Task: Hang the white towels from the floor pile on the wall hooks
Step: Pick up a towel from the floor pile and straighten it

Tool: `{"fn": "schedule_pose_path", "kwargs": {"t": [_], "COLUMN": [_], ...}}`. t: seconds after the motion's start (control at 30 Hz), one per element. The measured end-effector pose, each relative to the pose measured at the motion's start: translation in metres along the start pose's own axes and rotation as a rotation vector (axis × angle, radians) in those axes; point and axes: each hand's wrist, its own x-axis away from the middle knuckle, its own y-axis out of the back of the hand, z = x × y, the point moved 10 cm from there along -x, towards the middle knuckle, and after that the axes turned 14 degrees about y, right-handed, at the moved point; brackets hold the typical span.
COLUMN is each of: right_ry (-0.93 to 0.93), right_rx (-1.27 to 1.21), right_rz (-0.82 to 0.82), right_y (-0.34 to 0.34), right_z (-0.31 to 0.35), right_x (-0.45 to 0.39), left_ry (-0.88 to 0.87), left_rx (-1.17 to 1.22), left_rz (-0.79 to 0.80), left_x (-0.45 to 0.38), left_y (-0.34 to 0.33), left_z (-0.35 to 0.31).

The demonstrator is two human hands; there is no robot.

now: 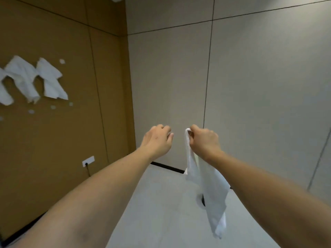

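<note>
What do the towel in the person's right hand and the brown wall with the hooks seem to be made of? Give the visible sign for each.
Towel: probably soft, thin woven cloth, matt white; it hangs limp and creases below the right hand.
Brown wall: seemingly smooth, matt rigid panels, possibly laminate or board; thin dark seams divide it. The exact material cannot be told.

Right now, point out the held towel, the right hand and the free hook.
Held towel [213,187]: head view, mid-cloth.
Right hand [204,139]: head view, back of hand.
Free hook [62,61]: head view, its white face.
</note>
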Motion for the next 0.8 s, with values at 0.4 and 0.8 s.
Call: {"fn": "schedule_pose_path", "kwargs": {"t": [0.4,0.8], "right_ry": [0.212,0.4], "right_rx": [-0.158,-0.296], "right_rz": [-0.02,-0.021], "right_y": [-0.081,-0.185], "right_z": [0.125,0.156], "right_x": [-0.122,-0.25], "left_ry": [0.271,0.461], "left_rx": [-0.141,-0.274], "left_rz": [-0.091,-0.175], "left_x": [-0.05,-0.156], "left_y": [0.052,0.044], "left_z": [0.164,0.244]}}
